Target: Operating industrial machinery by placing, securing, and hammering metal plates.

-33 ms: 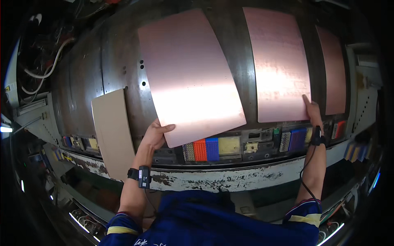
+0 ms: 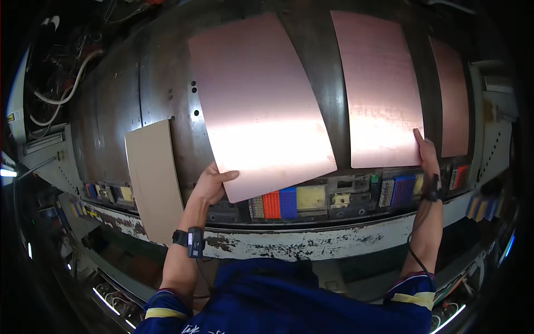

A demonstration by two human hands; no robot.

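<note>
My left hand (image 2: 212, 182) grips the near left corner of a large copper-clad sheet (image 2: 261, 111), thumb on top and fingers hidden beneath. That sheet lies tilted on the dark metal bed, its near edge reaching over the row of coloured blocks. At the right, my right hand (image 2: 427, 154) holds the near right edge of a second copper-clad sheet (image 2: 379, 89), with its thumb over the face and the other fingers largely hidden. A third, narrower-looking copper sheet (image 2: 453, 100) lies farther right, apart from my hand.
A tan board (image 2: 153, 178) lies left of my left hand, overhanging the front rail. Red, blue and yellow blocks (image 2: 289, 203) line the bed's near side. In front runs a worn, chipped rail (image 2: 289, 243). White hoses (image 2: 69, 92) hang at the far left.
Very little differs. The scene sits slightly farther right and lower in the picture, the right wrist is blurred, and both hands keep their holds on the sheets.
</note>
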